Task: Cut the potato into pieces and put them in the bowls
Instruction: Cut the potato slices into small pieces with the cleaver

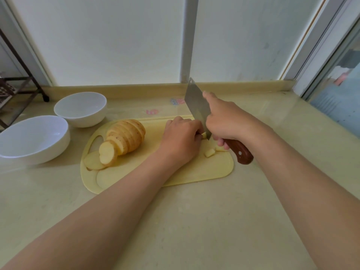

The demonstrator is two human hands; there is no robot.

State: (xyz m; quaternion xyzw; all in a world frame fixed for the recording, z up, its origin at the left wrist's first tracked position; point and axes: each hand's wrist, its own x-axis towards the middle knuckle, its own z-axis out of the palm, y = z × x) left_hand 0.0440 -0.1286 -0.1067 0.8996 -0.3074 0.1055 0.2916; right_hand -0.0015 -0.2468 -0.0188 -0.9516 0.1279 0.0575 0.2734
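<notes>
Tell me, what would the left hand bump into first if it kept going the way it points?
Probably the knife: the left hand points toward its blade, fingers curled on a potato piece right beside it.

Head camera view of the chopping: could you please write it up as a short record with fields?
Right hand: grips wooden-handled steel cleaver, blade angled down at the board
Left hand: fingers curled on a small potato piece beside the blade
Pale yellow plastic cutting board: carries fanned sliced brown-skinned potato and loose pale cubes
Bowls: nearer white round bowl and farther white round bowl, left of board, no potato inside
</notes>
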